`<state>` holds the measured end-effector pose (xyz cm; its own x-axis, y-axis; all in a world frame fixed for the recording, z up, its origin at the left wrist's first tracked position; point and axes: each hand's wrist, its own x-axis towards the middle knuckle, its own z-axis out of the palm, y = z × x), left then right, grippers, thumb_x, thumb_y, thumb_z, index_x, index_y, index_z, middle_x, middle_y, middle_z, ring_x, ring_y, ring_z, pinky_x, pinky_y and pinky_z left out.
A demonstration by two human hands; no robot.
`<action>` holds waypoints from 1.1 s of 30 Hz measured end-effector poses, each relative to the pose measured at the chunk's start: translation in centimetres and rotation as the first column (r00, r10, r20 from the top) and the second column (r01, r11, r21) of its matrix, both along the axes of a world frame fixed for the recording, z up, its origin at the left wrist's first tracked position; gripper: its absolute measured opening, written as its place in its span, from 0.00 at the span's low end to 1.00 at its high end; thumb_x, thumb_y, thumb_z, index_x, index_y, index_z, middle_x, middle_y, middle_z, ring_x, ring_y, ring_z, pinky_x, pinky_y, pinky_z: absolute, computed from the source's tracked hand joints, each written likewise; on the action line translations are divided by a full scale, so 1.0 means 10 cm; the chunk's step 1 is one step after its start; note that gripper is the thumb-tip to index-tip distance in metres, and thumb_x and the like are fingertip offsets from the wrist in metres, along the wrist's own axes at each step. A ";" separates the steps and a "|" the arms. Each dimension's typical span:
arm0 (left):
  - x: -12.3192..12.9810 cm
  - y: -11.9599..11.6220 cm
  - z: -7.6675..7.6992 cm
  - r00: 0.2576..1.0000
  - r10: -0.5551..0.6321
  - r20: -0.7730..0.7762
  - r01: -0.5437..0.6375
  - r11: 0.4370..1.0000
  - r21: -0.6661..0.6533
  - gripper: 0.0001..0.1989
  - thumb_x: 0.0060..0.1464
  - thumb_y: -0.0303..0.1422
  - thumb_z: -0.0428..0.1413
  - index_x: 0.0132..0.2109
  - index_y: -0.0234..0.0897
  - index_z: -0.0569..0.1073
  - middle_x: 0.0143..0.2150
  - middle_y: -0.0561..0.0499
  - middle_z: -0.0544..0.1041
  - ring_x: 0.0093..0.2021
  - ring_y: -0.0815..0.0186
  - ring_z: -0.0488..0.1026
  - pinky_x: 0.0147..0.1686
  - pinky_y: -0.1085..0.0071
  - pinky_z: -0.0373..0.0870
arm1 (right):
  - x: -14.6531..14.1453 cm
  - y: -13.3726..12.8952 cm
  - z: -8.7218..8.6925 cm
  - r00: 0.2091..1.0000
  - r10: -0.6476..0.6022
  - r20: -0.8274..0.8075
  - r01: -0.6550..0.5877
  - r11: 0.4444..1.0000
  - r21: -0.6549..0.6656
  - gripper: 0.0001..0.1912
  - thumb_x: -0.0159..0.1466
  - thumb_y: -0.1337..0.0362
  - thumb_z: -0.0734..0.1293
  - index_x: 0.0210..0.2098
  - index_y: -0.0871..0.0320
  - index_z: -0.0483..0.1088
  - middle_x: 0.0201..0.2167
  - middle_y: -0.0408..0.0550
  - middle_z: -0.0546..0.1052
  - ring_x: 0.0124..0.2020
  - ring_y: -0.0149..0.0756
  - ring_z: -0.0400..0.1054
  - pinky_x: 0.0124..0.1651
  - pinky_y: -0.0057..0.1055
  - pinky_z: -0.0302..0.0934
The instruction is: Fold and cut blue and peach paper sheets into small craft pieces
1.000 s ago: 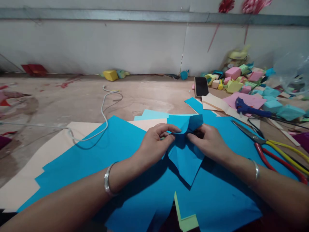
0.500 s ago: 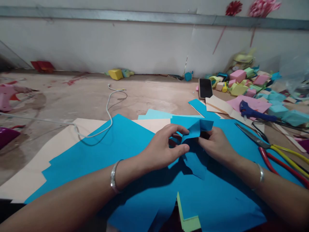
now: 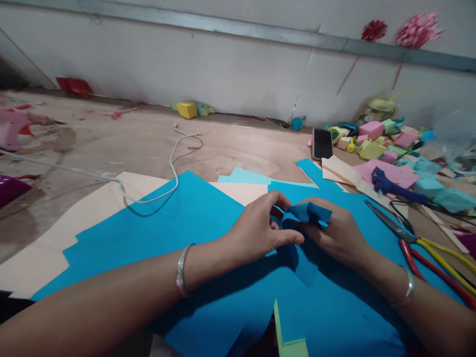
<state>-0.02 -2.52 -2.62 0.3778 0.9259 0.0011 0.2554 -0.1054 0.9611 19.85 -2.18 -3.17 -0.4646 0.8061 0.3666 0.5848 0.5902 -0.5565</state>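
Observation:
Between my two hands a cut piece of blue paper point(image 3: 305, 212) is bent and folded, held above larger blue paper sheets point(image 3: 223, 297). My left hand point(image 3: 262, 225) grips its left side, fingers curled behind and thumb stretched across the front. On the other side my right hand point(image 3: 334, 225) pinches the piece, its fingertips partly hidden by the paper. One strip of the piece hangs down below the hands. A green paper edge point(image 3: 292, 344) shows under the blue sheets at the front.
Scissors point(image 3: 401, 233) with yellow and red handles lie at the right, beside a dark blue glue gun point(image 3: 394, 186). Behind are a phone point(image 3: 322, 144) and a pile of folded paper boxes point(image 3: 372, 130). A white cable point(image 3: 173, 163) crosses the left side near a pink glue gun point(image 3: 15, 126).
The upper flap of the blue piece has folded down and towards the right hand. My left hand has shifted slightly right, and the camera view has tilted a little.

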 end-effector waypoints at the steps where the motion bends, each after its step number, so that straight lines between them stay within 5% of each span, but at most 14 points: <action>1: 0.00 0.00 -0.01 1.000 0.005 0.001 -0.005 1.000 -0.007 0.22 0.40 0.37 0.70 0.40 0.37 0.69 0.39 0.51 0.72 0.29 0.70 0.69 0.27 0.71 0.69 | 0.00 -0.01 0.00 1.000 0.013 0.004 -0.013 1.000 0.009 0.07 0.65 0.66 0.62 0.34 0.53 0.72 0.36 0.47 0.78 0.38 0.38 0.72 0.40 0.32 0.63; 4: 0.00 0.01 -0.02 1.000 0.014 0.026 -0.014 1.000 0.022 0.22 0.38 0.40 0.71 0.36 0.37 0.70 0.37 0.50 0.72 0.33 0.67 0.69 0.29 0.71 0.68 | 0.00 -0.04 0.00 1.000 0.029 0.011 -0.030 0.999 0.033 0.08 0.65 0.68 0.61 0.36 0.53 0.72 0.37 0.48 0.78 0.40 0.39 0.72 0.41 0.33 0.64; 10: -0.01 0.00 0.05 0.980 -0.002 0.201 0.024 0.994 -0.105 0.10 0.59 0.34 0.52 0.39 0.37 0.77 0.36 0.47 0.75 0.33 0.66 0.71 0.35 0.68 0.71 | 0.02 -0.03 -0.01 0.993 -0.110 0.037 0.106 0.990 0.097 0.10 0.66 0.64 0.61 0.26 0.54 0.65 0.25 0.45 0.71 0.27 0.35 0.65 0.31 0.30 0.58; 14: 0.00 0.03 0.03 0.971 -0.022 0.237 0.066 0.982 -0.180 0.13 0.52 0.24 0.53 0.43 0.37 0.77 0.32 0.49 0.75 0.29 0.67 0.72 0.33 0.68 0.71 | 0.05 0.00 -0.04 0.987 -0.153 0.053 0.148 0.985 0.087 0.11 0.65 0.63 0.62 0.26 0.55 0.65 0.23 0.43 0.69 0.25 0.33 0.63 0.29 0.30 0.55; 23: 0.00 0.06 -0.04 0.998 0.014 0.054 -0.016 0.999 0.036 0.02 0.51 0.26 0.59 0.34 0.35 0.75 0.34 0.49 0.77 0.34 0.66 0.73 0.32 0.70 0.71 | 0.01 -0.06 0.03 0.996 0.039 0.078 -0.041 0.999 0.016 0.07 0.64 0.65 0.65 0.29 0.57 0.68 0.26 0.42 0.72 0.27 0.31 0.65 0.31 0.28 0.57; 28: -0.01 0.08 -0.05 0.997 0.005 0.078 -0.004 1.000 -0.011 0.07 0.47 0.25 0.62 0.37 0.34 0.76 0.34 0.50 0.78 0.35 0.65 0.74 0.34 0.70 0.71 | 0.03 -0.05 0.03 0.995 0.089 0.053 -0.090 0.996 0.009 0.08 0.64 0.69 0.62 0.28 0.57 0.66 0.27 0.44 0.73 0.28 0.30 0.65 0.31 0.27 0.58; 33: -0.01 0.10 -0.04 0.991 -0.041 0.127 0.052 0.995 -0.085 0.02 0.48 0.26 0.63 0.31 0.33 0.77 0.28 0.51 0.77 0.30 0.69 0.72 0.31 0.72 0.69 | 0.04 -0.07 0.04 0.998 0.063 0.001 -0.063 0.996 -0.069 0.03 0.62 0.69 0.65 0.32 0.56 0.69 0.32 0.44 0.74 0.34 0.33 0.69 0.37 0.28 0.61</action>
